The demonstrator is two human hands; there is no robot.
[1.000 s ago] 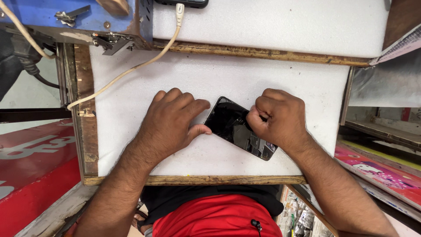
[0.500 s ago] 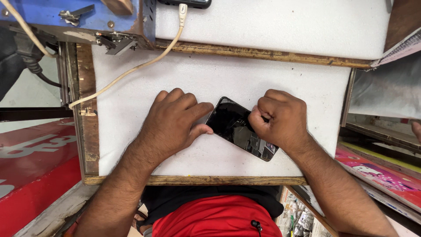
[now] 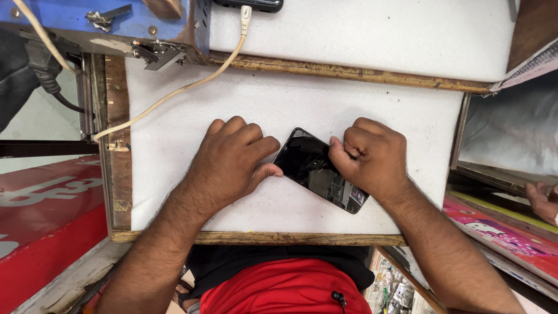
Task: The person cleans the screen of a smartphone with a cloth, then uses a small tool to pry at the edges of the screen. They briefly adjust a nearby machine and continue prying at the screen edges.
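A black smartphone [image 3: 317, 168] lies diagonally on a white foam pad [image 3: 290, 104] that covers a small wooden workbench. My left hand [image 3: 232, 160] rests palm down beside the phone, and its thumb and fingertips press against the phone's left edge. Over the phone's right edge my right hand [image 3: 372, 154] is curled into a loose fist, with the thumb tip on the glass. Whether the right hand pinches a small tool is hidden by the fingers.
A cream cable [image 3: 174, 90] runs across the pad's upper left to a plug [image 3: 245, 13]. A blue metal fixture [image 3: 99, 20] sits at the top left. Another person's hand [image 3: 543, 200] shows at the right edge, above pink packaging [image 3: 500, 235].
Both hands stay on the phone almost unmoved. Another person's hand has come into view at the right edge.
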